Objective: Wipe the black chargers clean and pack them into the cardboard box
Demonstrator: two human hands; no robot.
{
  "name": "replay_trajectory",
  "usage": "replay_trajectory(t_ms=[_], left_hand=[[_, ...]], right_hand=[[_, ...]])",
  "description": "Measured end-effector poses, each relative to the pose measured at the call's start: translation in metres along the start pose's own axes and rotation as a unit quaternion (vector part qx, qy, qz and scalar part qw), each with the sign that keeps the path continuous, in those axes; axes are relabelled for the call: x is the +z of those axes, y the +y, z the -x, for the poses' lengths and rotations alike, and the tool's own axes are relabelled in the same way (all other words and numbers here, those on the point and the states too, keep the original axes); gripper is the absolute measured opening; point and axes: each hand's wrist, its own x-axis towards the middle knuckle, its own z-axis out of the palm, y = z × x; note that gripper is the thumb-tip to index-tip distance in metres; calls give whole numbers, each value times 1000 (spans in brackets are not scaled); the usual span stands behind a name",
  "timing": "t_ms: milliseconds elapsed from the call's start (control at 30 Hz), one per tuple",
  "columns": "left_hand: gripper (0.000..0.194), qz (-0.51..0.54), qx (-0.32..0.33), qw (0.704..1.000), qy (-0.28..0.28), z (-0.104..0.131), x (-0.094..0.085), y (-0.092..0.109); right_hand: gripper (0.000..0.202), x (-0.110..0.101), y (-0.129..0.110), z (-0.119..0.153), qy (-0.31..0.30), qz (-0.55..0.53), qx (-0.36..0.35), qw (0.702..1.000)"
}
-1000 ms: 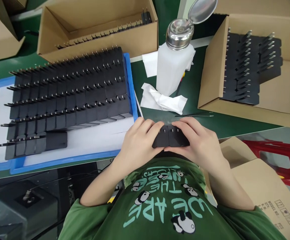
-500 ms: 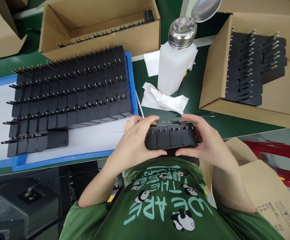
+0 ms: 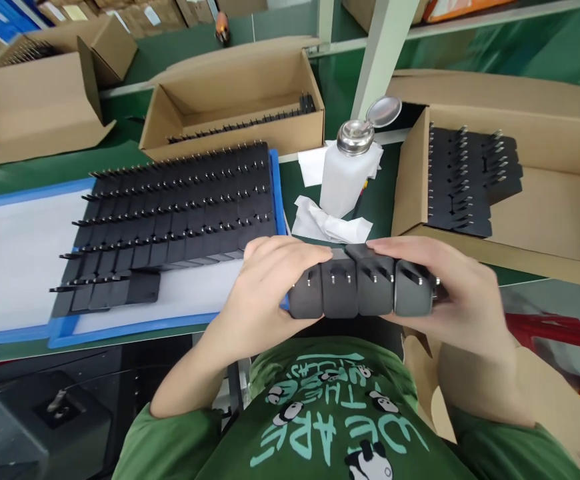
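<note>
Between my hands is a row of several black plug adapters (image 3: 340,293), held side by side with their metal prongs facing me. My left hand (image 3: 265,287) wraps the left end, thumb below and fingers on top. Around the right end closes my right hand (image 3: 450,293), its fingers over the top and its thumb underneath. One adapter in the row sits a little higher at the back than those beside it. To the left, many more black adapters (image 3: 185,213) stand in rows, prongs up, on a white tray with a blue rim (image 3: 135,331).
A white pump bottle (image 3: 345,177) with its metal lid raised stands behind my hands, beside crumpled white tissue (image 3: 330,223). The right cardboard box (image 3: 555,247) and the back cardboard box (image 3: 240,143) hold more adapters. A pale post (image 3: 383,57) rises behind the bottle.
My hands have lifted the row of adapters closer to the camera, and its prongs now point more toward me. The view has tilted up, showing more of the bench's back.
</note>
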Motion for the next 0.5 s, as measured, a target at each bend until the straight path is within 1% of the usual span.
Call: replay_trajectory(t_ms=[100, 200, 267, 400, 500], left_hand=[[36, -23, 24, 999, 27, -11, -16, 9], [32, -31, 26, 998, 38, -17, -24, 14], [33, -25, 18, 999, 33, -19, -26, 16], [45, 4, -1, 1000, 28, -20, -27, 17], [49, 30, -14, 999, 23, -21, -28, 18]], right_hand=[[50, -15, -8, -12, 25, 25, -34, 999], [51, -21, -11, -19, 31, 31, -48, 998], [52, -22, -12, -23, 31, 25, -46, 998], [48, -25, -16, -27, 23, 4, -17, 1000], [49, -27, -20, -28, 9, -6, 0, 1000]])
